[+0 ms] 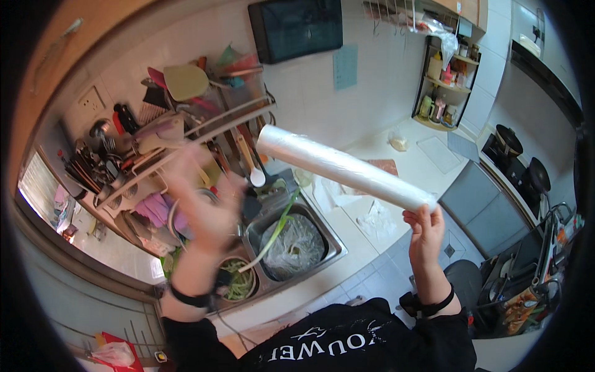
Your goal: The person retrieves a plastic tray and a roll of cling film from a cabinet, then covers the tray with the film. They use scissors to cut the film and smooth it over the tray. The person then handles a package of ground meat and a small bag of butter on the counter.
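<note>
My right hand [425,232] grips the near end of a long roll of clear plastic film [346,167]. The roll slants up to the left above the counter, its far end unsupported. My left hand [204,200] is raised and motion-blurred, fingers apart, with nothing visible in it. It hangs in front of the dish rack, left of the roll's far end. Beneath, the steel sink [341,253] holds a crumpled clear plastic bag [293,246]. A green onion [276,232] lies across the sink. Beside it stands a bowl of cut green vegetables [239,281].
A wall rack [190,132] carries utensils and boards on the left. Thin plastic bags [376,218] lie on the white counter [353,244]. A corner shelf [444,86] holds jars and bottles. Two pans [539,174] sit by the stove at right. A dark screen [295,30] hangs on the wall.
</note>
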`<action>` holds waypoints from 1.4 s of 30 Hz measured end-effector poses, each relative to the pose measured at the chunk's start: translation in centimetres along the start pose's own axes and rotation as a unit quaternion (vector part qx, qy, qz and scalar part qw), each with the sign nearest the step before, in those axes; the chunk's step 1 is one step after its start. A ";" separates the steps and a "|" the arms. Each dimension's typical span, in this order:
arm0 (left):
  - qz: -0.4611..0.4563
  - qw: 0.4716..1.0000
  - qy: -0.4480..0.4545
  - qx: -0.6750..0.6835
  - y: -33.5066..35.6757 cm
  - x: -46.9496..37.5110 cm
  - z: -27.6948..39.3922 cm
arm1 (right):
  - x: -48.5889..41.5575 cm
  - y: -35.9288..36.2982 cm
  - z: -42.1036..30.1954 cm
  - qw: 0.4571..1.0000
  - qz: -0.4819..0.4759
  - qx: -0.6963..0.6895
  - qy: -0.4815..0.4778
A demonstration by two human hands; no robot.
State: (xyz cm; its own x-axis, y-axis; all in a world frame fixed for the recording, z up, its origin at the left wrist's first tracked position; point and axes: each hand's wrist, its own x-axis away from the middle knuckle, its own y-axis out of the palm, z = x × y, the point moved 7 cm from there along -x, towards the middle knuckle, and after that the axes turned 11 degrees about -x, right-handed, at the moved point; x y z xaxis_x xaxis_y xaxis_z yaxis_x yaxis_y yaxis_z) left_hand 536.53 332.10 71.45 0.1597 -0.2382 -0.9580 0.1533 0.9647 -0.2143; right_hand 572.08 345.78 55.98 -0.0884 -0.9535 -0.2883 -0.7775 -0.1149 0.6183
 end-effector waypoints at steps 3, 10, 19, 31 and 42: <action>-0.158 0.962 0.221 0.009 5.5 8.7 7.6 | -0.3 -2.3 3.7 0.993 0.023 0.035 0.107; -0.444 0.891 0.092 -0.008 18.9 18.0 10.2 | -5.2 -6.6 8.9 0.964 -0.044 0.092 0.247; -0.490 0.813 -0.259 0.177 34.0 25.3 13.1 | -18.4 -11.7 11.8 0.977 -0.102 0.095 0.164; -0.293 0.665 -0.604 0.326 37.7 29.4 14.1 | -13.7 -13.4 16.0 0.918 -0.299 0.194 0.174; -0.264 0.495 -0.709 0.428 37.2 32.7 13.4 | -11.6 -16.1 20.2 0.924 -0.224 0.212 0.227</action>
State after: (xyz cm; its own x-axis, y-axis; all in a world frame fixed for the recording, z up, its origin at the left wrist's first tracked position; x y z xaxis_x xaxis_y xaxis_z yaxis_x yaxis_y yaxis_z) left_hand 560.56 358.71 34.71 0.3079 -0.8565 0.4142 0.7988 0.4692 0.3765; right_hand 573.03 364.35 34.68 0.4967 -0.8665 -0.0501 -0.8554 -0.4985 0.1410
